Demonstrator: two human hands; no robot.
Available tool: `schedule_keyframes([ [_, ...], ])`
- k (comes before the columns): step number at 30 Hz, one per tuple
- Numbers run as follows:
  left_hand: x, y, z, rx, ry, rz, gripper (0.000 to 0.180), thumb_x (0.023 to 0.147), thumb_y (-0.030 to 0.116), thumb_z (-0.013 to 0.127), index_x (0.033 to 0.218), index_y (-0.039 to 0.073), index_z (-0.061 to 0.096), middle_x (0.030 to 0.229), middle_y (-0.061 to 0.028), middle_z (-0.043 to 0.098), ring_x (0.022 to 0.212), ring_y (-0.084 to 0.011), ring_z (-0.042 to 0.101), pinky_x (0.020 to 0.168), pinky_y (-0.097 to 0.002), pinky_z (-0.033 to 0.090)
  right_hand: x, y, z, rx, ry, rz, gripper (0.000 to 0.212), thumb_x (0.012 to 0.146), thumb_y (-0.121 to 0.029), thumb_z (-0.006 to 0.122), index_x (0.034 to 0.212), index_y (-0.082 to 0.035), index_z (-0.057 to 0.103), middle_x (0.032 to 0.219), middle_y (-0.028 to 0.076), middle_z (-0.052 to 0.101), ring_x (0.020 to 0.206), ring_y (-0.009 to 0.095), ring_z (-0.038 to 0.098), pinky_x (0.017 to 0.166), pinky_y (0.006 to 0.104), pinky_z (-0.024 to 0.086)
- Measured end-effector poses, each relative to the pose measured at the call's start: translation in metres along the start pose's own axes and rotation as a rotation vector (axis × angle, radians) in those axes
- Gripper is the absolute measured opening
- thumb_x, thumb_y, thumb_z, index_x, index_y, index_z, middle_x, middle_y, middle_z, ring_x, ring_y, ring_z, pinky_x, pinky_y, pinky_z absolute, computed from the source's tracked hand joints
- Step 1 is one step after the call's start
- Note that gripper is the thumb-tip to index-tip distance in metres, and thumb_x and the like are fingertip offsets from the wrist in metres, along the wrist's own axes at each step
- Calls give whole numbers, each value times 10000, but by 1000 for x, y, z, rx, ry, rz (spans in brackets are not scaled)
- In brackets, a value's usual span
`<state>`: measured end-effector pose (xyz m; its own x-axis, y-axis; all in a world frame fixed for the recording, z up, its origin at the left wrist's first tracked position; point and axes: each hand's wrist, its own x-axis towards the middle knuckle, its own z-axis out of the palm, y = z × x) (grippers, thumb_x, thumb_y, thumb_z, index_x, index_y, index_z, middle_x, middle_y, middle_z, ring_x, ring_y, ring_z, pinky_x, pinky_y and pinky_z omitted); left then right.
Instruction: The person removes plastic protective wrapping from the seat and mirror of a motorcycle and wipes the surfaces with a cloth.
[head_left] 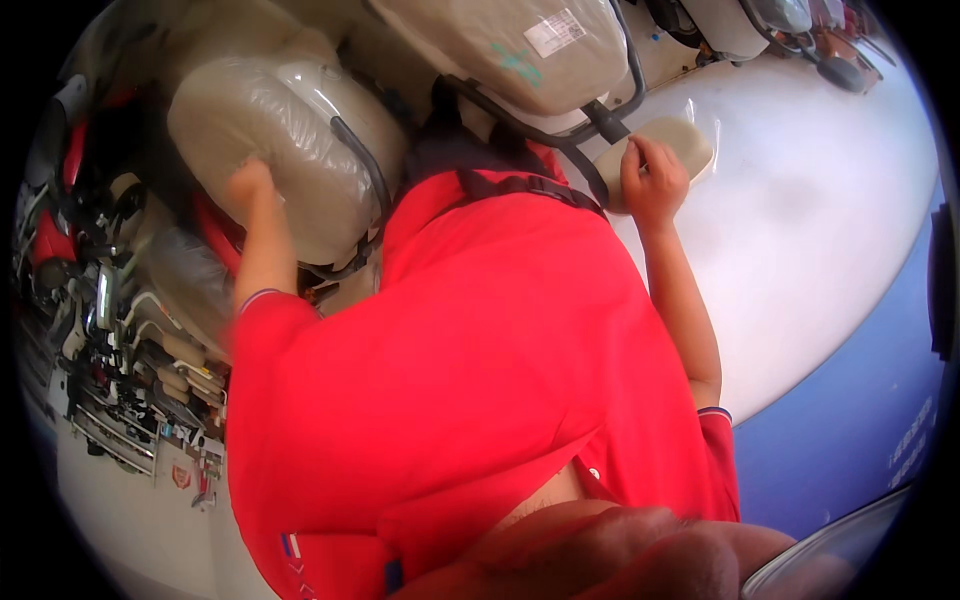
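A red short-sleeved shirt fills the middle of the view, its wearer leaning between two plastic-wrapped seats, with both forearms reaching away from the sleeves. To the right spreads a broad white area, edged lower down by a blue one; along the far left runs a dense clutter of red, black and beige equipment. The beige wrapped seat cushion on the left is the larger of the two padded pieces near the hands, its clear film creased and shining. At the top is a second wrapped beige seat part, with a black tubular frame curving around it. Below the right end of that frame, over the white area, sits a smaller beige pad with a loose wisp of clear film at its far end. A black curved bar runs along the right side of the left cushion. The right hand is at the small pad, fingers curled inward; I cannot tell whether they pinch anything. The left hand lies against the left cushion, too blurred to tell whether its fingers are spread or pressed together. Smallest is a white printed label on the upper seat part, beside green marks.
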<state>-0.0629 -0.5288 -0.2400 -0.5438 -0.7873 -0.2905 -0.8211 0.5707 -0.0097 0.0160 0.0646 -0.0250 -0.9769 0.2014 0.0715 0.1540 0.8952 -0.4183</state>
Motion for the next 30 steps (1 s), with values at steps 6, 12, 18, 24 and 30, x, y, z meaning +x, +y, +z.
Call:
schedule_keyframes([
  [6, -91, 114, 13, -168, -120, 483, 386, 759, 366, 596, 957, 57, 715, 950, -210, 686, 916, -386, 643, 823, -449, 491, 2, -3, -3, 26, -6, -8, 49, 779, -68, 655, 820, -80, 678, 672, 62, 605, 541, 239, 578, 498, 335, 439],
  [12, -208, 213, 46, -514, -234, 867, 357, 750, 345, 600, 880, 18, 660, 877, -229, 659, 855, -416, 625, 742, -473, 493, 2, -3, -1, 37, -1, 20, 30, 762, -63, 663, 788, -74, 676, 673, 64, 610, 543, 241, 576, 497, 336, 437],
  [18, -331, 314, 28, -524, -619, 1133, 280, 777, 327, 617, 847, 58, 644, 840, -190, 661, 818, -388, 629, 707, -467, 493, -2, 0, 1, 21, 38, 18, 30, 761, -66, 667, 787, -77, 675, 670, 67, 607, 543, 247, 572, 501, 346, 438],
  [24, -351, 359, 77, -87, -454, 1277, 329, 809, 375, 659, 986, 100, 628, 991, -152, 684, 965, -354, 636, 800, -482, 496, -2, -1, 4, 28, 82, 29, 30, 767, -90, 669, 797, -88, 673, 675, 66, 601, 580, 259, 582, 523, 359, 447],
  [30, -344, 376, 77, -88, -579, 1169, 440, 811, 444, 679, 1066, 85, 680, 1075, -142, 683, 996, -346, 636, 824, -449, 501, -4, 1, 2, 30, 164, 31, 27, 777, -116, 658, 787, -92, 667, 674, 54, 603, 582, 253, 584, 527, 352, 455],
])
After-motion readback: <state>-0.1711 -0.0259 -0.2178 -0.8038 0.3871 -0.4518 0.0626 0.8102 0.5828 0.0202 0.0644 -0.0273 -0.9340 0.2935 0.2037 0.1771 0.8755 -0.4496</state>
